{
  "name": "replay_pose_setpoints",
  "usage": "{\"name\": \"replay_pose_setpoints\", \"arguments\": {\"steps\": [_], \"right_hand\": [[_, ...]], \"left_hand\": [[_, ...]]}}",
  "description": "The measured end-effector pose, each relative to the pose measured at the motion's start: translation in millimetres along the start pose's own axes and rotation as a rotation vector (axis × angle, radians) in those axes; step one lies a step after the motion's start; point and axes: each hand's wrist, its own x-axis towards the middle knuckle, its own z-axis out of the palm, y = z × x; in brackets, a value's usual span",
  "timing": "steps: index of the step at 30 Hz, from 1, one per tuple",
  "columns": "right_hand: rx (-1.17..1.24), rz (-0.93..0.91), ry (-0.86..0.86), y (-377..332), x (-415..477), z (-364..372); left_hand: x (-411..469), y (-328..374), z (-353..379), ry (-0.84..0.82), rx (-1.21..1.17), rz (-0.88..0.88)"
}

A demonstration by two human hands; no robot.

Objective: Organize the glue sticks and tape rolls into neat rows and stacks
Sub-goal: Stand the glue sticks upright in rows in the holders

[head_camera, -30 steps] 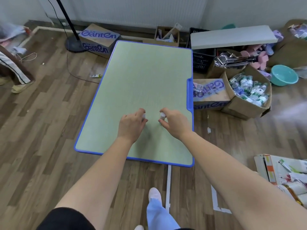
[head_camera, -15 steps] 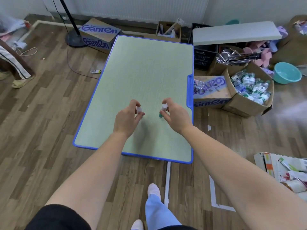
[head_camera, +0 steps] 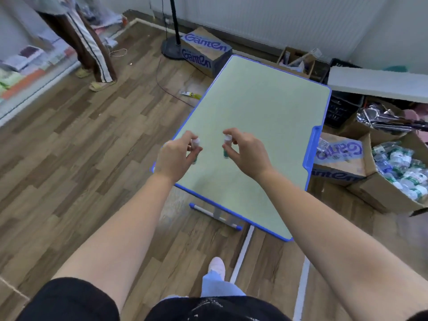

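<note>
I pinch one glue stick (head_camera: 195,148) in my left hand (head_camera: 177,156), another glue stick (head_camera: 226,145) in my right hand (head_camera: 246,154), both above the table (head_camera: 266,107); next, stand them side by side beneath.

Even daylight, motion blur, wide-angle distortion

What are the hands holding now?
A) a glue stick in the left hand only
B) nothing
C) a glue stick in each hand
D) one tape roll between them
C: the left hand pinches a glue stick, the right hand a second glue stick.
</note>
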Motion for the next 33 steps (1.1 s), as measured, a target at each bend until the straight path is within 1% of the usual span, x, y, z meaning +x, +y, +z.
{"name": "replay_pose_setpoints", "arguments": {"steps": [8,14,17,24,29,33], "right_hand": [[0.129,-0.309,-0.099,-103,43,61],[0.239,-0.555,-0.251,-214,46,121],[0.292,-0.671,-0.308,-266,34,150],[0.421,-0.894,-0.419,-392,-18,203],[0.493,-1.0,-0.498,-472,-67,236],[0.548,-1.049,-0.586,-524,-99,264]], "left_hand": [[-67,-50,-111,0.266,0.12,-0.181],[-159,-80,-193,0.442,0.276,-0.451],[-211,-88,-225,0.517,0.314,-0.57],[-335,-95,-289,0.687,0.394,-0.783],[-419,-99,-329,0.804,0.463,-0.897],[-473,-103,-352,0.857,0.489,-0.993]]}}
